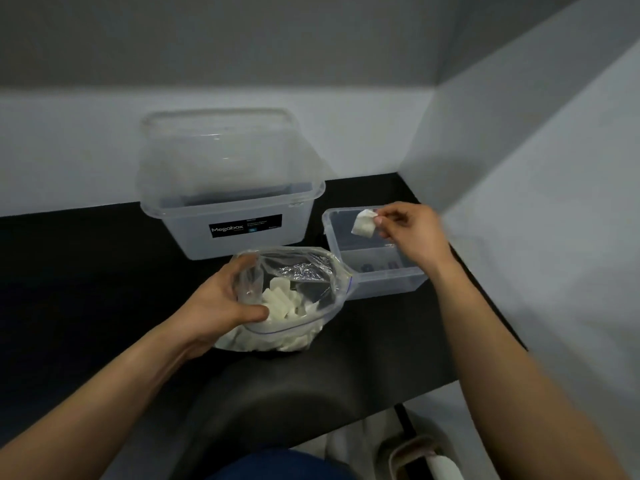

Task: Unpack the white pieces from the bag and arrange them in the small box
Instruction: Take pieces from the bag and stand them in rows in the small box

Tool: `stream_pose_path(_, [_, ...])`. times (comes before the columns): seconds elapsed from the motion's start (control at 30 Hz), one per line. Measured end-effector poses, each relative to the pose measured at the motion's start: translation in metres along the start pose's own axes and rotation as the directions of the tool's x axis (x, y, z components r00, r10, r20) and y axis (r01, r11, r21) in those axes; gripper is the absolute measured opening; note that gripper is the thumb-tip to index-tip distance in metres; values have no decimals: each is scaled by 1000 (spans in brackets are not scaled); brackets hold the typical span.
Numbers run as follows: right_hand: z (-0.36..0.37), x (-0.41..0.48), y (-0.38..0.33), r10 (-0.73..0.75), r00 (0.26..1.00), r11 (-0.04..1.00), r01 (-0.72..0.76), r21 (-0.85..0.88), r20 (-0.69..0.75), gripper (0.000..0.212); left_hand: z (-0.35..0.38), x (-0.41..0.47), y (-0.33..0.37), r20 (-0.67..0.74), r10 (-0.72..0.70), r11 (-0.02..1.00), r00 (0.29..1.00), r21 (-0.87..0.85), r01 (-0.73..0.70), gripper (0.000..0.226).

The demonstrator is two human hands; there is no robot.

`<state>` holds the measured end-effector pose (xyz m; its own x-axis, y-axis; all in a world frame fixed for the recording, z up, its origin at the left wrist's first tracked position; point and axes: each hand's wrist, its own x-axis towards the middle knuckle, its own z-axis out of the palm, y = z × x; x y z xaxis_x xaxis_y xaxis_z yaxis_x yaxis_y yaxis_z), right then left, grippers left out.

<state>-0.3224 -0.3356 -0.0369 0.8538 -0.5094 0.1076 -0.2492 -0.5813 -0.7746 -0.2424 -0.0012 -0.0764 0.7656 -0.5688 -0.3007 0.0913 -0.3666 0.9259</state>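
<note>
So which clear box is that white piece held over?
The small box on the right: the right hand pinches the white piece above it. The large box with the black label stands left, behind the bag.

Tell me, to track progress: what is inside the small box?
In the small box, blurred dark shapes show near the front; the right hand, pinching a white piece above, hides its right side.

Dim, flat, greyish light.
Glare glints off the bag; my right hand is motion-smeared; frame edges bow.
</note>
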Motion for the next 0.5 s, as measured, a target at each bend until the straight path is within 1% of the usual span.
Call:
stream_pose_path(0.1, [11,29,18,67,988,994,-54,-94,137,14,10,2,5,-40,7,1000,999,-17,-8,110])
stream_pose_path(0.23, [36,61,37,136,941,983,-89,-163,311,10,4,0,1,-109,-29,997,994,62,36,113])
stream_pose_path(0.33, [51,78,47,179,906,976,-113,-188,383,8,-5,-5,-1,-113,-50,993,992,101,62,113])
stream_pose_path(0.5, [69,88,59,257,849,958,-162,-235,462,8,-8,-4,-3,-134,-46,989,990,135,65,105])
